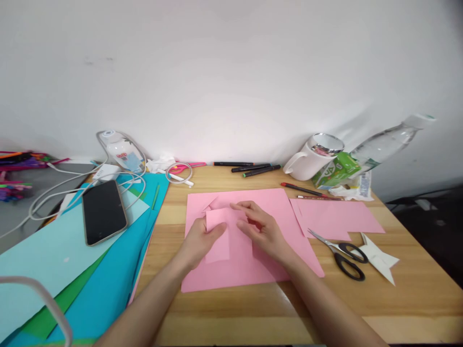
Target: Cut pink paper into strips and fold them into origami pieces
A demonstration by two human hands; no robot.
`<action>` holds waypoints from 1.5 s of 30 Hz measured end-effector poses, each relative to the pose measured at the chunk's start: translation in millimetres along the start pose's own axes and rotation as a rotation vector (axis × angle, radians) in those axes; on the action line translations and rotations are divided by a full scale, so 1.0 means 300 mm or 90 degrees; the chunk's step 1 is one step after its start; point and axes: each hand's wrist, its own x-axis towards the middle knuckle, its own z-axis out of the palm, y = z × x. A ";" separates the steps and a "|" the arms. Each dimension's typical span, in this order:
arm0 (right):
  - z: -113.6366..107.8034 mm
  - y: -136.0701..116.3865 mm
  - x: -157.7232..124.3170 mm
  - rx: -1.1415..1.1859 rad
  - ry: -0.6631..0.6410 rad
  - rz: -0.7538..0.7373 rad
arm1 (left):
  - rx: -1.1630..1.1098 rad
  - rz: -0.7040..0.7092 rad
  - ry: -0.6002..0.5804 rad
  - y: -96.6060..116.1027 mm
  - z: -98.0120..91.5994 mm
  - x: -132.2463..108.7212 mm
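A small creased piece of pink paper (218, 246) is held up over a large pink sheet (289, 265) on the wooden table. My left hand (202, 238) grips its left side, thumb on the front and fingers hidden behind. At its right side is my right hand (262, 229), thumb and fingers bent around the edge. A vertical fold line runs down the middle of the small piece. Just behind it, a folded pink scrap (211, 206) lies on the large sheet.
Scissors (342, 253) and a white paper star shape (379, 255) lie at right, beside pink strips (333, 217). Markers (260, 169), a mug (313, 156) and a bottle (387, 142) stand or lie along the back. A phone (104, 212) rests on coloured paper (108, 284) at left, among cables.
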 end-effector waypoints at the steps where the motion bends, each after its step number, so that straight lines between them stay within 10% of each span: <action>1: 0.000 0.006 0.000 -0.021 0.010 -0.014 | -0.021 -0.007 -0.003 -0.001 0.000 0.001; 9: 0.002 0.019 -0.013 -0.139 -0.044 -0.131 | -0.154 -0.060 -0.031 0.018 0.010 0.000; 25: 0.003 -0.008 0.009 0.291 -0.020 0.261 | -0.041 0.005 -0.022 0.018 0.008 -0.003; 45: 0.028 0.005 0.004 0.317 0.072 0.285 | 0.073 0.023 0.002 0.000 0.010 0.003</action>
